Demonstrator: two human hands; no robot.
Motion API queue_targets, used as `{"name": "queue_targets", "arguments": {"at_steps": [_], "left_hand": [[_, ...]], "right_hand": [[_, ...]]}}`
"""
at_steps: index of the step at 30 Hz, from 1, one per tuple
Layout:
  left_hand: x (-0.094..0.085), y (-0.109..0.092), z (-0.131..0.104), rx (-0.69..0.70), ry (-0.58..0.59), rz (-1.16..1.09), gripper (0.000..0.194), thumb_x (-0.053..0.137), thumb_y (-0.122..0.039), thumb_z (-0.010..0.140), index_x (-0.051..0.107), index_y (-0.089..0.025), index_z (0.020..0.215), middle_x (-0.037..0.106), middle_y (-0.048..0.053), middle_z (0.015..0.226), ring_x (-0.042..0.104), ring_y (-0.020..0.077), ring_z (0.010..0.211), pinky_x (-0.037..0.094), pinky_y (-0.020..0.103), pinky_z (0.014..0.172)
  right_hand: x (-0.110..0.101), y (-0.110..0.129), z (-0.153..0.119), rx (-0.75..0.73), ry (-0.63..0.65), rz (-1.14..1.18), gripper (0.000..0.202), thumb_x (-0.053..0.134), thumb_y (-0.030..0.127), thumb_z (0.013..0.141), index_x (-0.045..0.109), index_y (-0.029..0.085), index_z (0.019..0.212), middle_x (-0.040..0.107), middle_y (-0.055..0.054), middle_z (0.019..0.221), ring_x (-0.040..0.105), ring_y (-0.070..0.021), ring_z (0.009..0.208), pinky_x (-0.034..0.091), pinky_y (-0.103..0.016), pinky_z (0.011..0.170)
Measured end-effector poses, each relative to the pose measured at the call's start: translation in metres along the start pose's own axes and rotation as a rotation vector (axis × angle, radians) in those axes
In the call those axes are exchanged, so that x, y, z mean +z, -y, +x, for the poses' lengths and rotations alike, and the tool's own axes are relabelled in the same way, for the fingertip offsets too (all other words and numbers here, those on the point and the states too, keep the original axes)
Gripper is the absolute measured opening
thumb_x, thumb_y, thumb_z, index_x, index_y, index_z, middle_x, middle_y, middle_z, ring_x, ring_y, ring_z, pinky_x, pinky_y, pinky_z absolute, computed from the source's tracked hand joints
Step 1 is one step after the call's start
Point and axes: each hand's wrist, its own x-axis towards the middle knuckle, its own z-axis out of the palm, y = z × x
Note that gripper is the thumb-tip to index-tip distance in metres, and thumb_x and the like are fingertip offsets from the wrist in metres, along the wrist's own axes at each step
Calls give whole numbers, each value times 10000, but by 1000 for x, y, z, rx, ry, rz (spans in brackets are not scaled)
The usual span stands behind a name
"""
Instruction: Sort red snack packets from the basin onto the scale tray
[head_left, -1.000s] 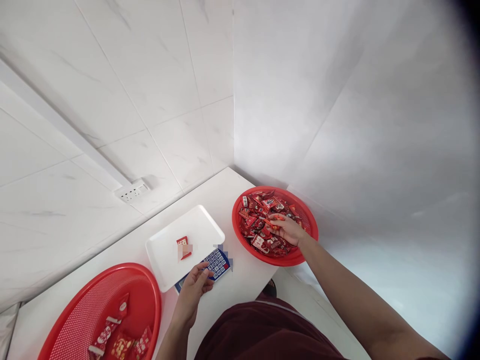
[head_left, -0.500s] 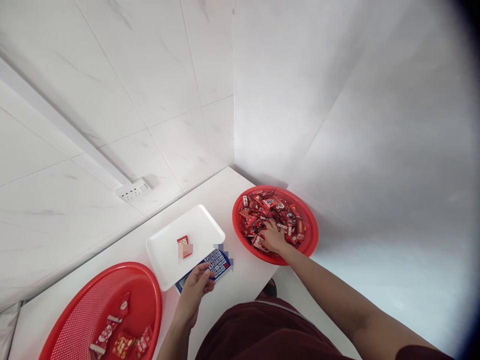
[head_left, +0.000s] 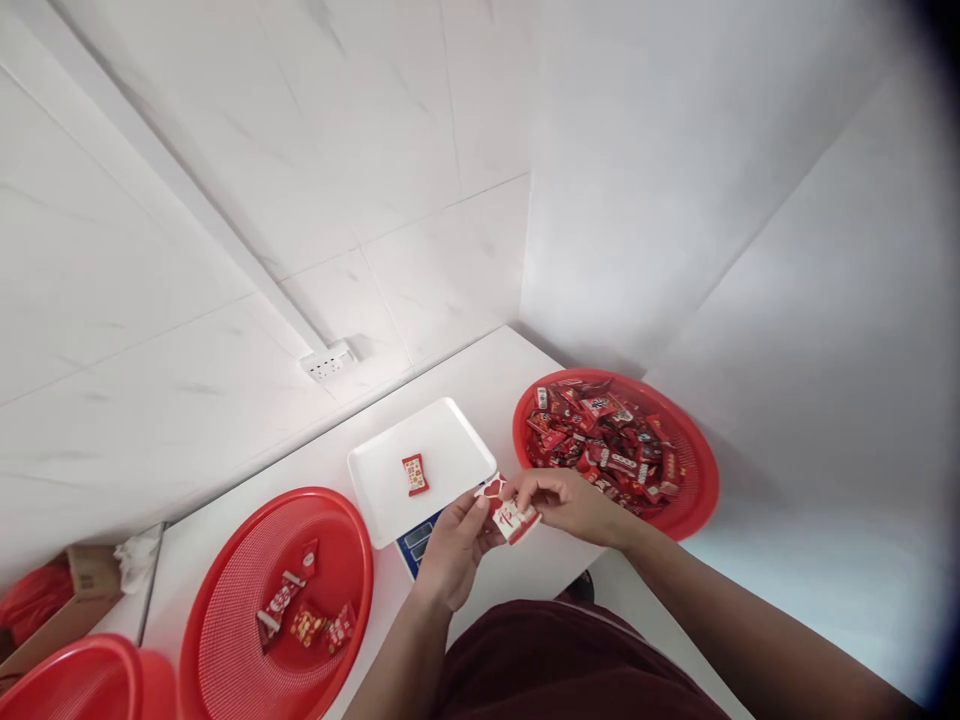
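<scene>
Both my hands meet in front of the scale, holding red-and-white wrapped candy (head_left: 514,521). My left hand (head_left: 459,548) pinches it from the left, and my right hand (head_left: 571,506) has its fingers on the right side. Whether this is one packet or two overlapping ones, I cannot tell. Just beyond is a weighing scale's white tray (head_left: 390,510), with a single red-edged candy packet (head_left: 414,475) lying on it. The scale's blue panel (head_left: 417,541) is mostly hidden by my left hand.
To the right, a red basket (head_left: 701,480) holds a heap of red candy packets (head_left: 600,430). Another red basket (head_left: 206,600) at left contains several packets. A third red basket (head_left: 112,660) and a cardboard box (head_left: 94,580) stand farther left. A wall socket (head_left: 328,362) sits behind the table.
My right hand has come out of the right basket with candy and met my left hand, which has closed on it too. The view has shifted left.
</scene>
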Motion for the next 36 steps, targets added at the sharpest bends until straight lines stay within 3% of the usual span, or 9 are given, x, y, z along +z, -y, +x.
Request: {"name": "queue_targets", "arguments": {"at_steps": [3,7,10,13,26,29,31,35,36], "left_hand": [[1,-5,1,131,-60,-7,280,698,-365,656,624,-147,816,650,41,785,576,126,691,451,259,680],[-6,-7,-2,216,-162,6,238,708,-351,640,597,-153,710,632,11,682,566,115,629,465,263,659],[-6,-8,-5,212,-153,10,231,701,-347,646,595,-148,699,629,15,685,564,118,630,470,270,656],[-5,-11,-7,185,-149,-8,235,674,-360,673,592,-140,686,612,16,665,551,111,615,464,257,633],[-10,-6,-4,224,-217,20,266,674,-388,658,550,-153,651,577,-10,619,526,99,572,437,230,565],[-25,-3,2,196,-295,-8,247,679,-372,661,592,-154,735,600,-7,672,545,93,591,428,196,520],[-45,-1,8,177,-404,-53,230,684,-326,668,607,-158,804,620,-2,721,557,81,590,422,171,491],[-91,0,22,118,-628,-286,69,610,-159,746,597,-161,815,630,2,734,578,58,582,468,156,538],[-101,1,24,108,-660,-314,49,581,-132,766,586,-162,804,627,2,722,587,59,593,484,161,573]], "right_hand": [[12,3,0,8,-35,21,107,596,294,730,619,199,687,641,-58,993,579,-197,938,438,-339,837],[20,-2,6,103,-92,104,254,609,357,722,606,207,927,639,-50,943,591,-177,848,473,-317,754],[27,-3,11,191,-39,70,255,603,412,722,608,166,790,620,-18,722,576,-139,663,482,-269,615],[33,0,13,239,-68,85,286,623,439,696,590,155,687,578,4,624,549,-118,582,469,-243,541],[37,-2,6,326,13,208,364,638,489,667,638,142,777,648,-28,707,592,-130,633,478,-269,593],[32,-17,4,339,22,114,316,623,448,689,627,141,765,641,-22,684,594,-125,607,480,-266,581],[19,-37,2,346,-40,-10,252,607,393,703,623,145,748,642,-24,690,599,-132,612,479,-264,568],[-32,-87,-3,314,-310,-276,160,533,298,745,627,177,791,644,-22,692,600,-148,629,478,-278,599],[-48,-98,-4,339,-430,-324,175,511,294,754,627,191,838,655,-28,723,606,-160,643,485,-293,613]]}}
